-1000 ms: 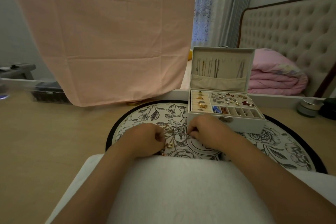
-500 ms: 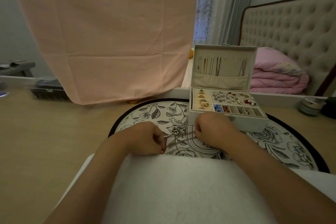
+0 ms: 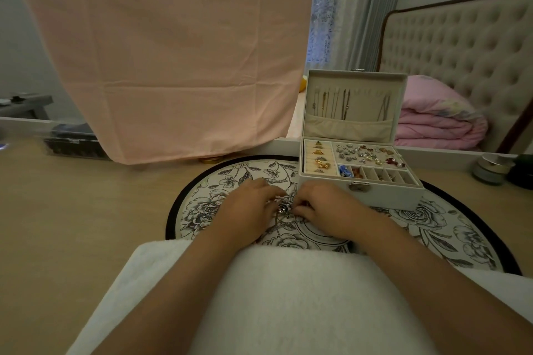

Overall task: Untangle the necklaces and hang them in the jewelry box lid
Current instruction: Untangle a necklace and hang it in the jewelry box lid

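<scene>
Left hand (image 3: pixel 248 207) and right hand (image 3: pixel 323 207) both pinch the tangled necklaces (image 3: pixel 285 209) on the floral mat (image 3: pixel 202 210), at 7 o'clock from the jewelry box (image 3: pixel 375 196); these light, limp, snag-prone chains are probably best gripped beside the knot.

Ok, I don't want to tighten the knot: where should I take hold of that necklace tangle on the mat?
Likely at its outer edges, one grip from each side, as the left hand and right hand pinch the necklace tangle. It is a small low clump on the floral mat, so sideways pulls should loosen, not cinch, it.
</scene>
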### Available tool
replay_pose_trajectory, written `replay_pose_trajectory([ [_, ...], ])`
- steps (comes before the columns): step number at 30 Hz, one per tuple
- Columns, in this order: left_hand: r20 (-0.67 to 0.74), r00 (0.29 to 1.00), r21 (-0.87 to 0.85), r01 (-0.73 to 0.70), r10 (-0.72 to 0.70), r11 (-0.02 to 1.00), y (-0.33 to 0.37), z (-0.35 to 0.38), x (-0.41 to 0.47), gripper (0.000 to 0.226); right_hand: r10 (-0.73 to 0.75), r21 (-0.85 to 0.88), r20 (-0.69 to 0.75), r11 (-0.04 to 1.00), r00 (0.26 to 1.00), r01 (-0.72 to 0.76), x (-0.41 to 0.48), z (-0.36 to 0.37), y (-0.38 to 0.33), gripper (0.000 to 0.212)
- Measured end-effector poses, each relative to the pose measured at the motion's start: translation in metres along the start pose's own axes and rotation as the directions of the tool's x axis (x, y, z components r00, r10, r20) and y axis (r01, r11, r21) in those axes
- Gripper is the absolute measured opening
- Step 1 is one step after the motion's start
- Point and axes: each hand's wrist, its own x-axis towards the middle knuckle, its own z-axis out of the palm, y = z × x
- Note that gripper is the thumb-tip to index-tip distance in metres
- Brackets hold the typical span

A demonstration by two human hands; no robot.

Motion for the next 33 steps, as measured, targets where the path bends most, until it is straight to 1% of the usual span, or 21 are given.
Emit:
replay_pose_trajectory([
  [1,0.009,1.000,-0.008,-0.013,0.013,1.000,-0.004,0.002,0.004,0.029,-0.006,0.085,-0.037,0.996,0.999,0.009,-0.001,0.002,0.001,0.014],
  [3,0.048,0.999,-0.048,-0.007,0.009,0.999,-0.009,0.005,0.008,0.021,0.024,0.260,-0.097,0.966,0.995,0.002,-0.003,0.004,0.003,0.010],
  [5,0.060,0.997,-0.182,0.055,-0.045,0.982,-0.013,0.004,0.010,0.008,0.077,0.426,-0.110,0.904,0.991,-0.023,-0.002,0.003,0.003,0.008],
  [6,0.076,0.994,-0.246,0.097,-0.080,0.964,-0.014,0.002,0.011,0.006,0.102,0.505,-0.103,0.862,0.989,-0.036,-0.001,0.003,0.002,0.009],
  [7,0.096,0.991,-0.303,0.122,-0.097,0.945,-0.016,0.001,0.011,0.006,0.121,0.570,-0.089,0.820,0.989,-0.049,0.000,0.002,0.002,0.010],
  [9,0.148,0.987,-0.357,0.116,-0.067,0.927,-0.018,-0.001,0.011,0.020,0.140,0.647,-0.050,0.759,0.989,-0.074,0.001,0.002,0.000,0.012],
  [10,0.183,0.982,-0.343,0.104,-0.042,0.934,-0.019,-0.002,0.011,0.029,0.140,0.663,-0.039,0.744,0.989,-0.079,0.002,0.003,0.000,0.012],
  [11,0.205,0.979,-0.302,0.083,-0.020,0.950,-0.018,-0.001,0.012,0.031,0.137,0.671,-0.034,0.737,0.990,-0.079,0.003,0.004,0.000,0.014],
  [13,0.216,0.976,-0.224,0.048,0.002,0.973,-0.017,0.002,0.014,0.023,0.140,0.678,-0.030,0.730,0.990,-0.083,0.006,0.006,0.000,0.016],
  [14,0.209,0.978,-0.232,0.041,0.008,0.972,-0.016,0.004,0.014,0.023,0.145,0.682,-0.030,0.726,0.989,-0.085,0.007,0.007,0.000,0.016],
  [15,0.202,0.979,-0.277,0.044,0.013,0.960,-0.015,0.004,0.014,0.023,0.149,0.684,-0.032,0.724,0.988,-0.087,0.008,0.007,0.000,0.017],
  [18,0.188,0.982,-0.484,0.112,-0.022,0.868,-0.015,-0.004,0.013,0.019,0.170,0.664,-0.052,0.742,0.984,-0.093,0.008,0.003,0.000,0.019],
  [21,0.218,0.973,-0.668,0.209,-0.080,0.714,-0.018,-0.011,0.010,0.026,0.171,0.661,-0.071,0.746,0.983,-0.082,0.006,-0.002,0.001,0.016],
  [22,0.231,0.967,-0.705,0.241,-0.104,0.667,-0.018,-0.012,0.010,0.026,0.165,0.660,-0.061,0.746,0.984,-0.084,0.005,-0.003,0.001,0.012],
  [24,0.235,0.962,-0.728,0.270,-0.140,0.630,-0.014,-0.011,0.009,0.026,0.155,0.653,-0.037,0.751,0.987,-0.093,0.004,-0.004,0.000,0.008],
  [26,0.212,0.961,-0.712,0.277,-0.177,0.645,-0.011,-0.009,0.009,0.028,0.152,0.643,-0.047,0.761,0.987,-0.087,0.003,-0.003,-0.001,0.010],
  [28,0.180,0.963,-0.673,0.268,-0.200,0.690,-0.011,-0.008,0.008,0.030,0.152,0.645,-0.068,0.761,0.986,-0.073,0.001,-0.003,-0.002,0.008],
  [31,0.143,0.975,-0.650,0.224,-0.173,0.726,-0.012,-0.007,0.005,0.026,0.159,0.694,-0.072,0.717,0.985,-0.065,-0.002,-0.006,-0.006,0.013],
  [33,0.095,0.985,-0.643,0.170,-0.141,0.747,-0.012,-0.006,0.005,0.019,0.173,0.732,-0.067,0.678,0.983,-0.070,-0.003,-0.008,-0.005,0.015],
])
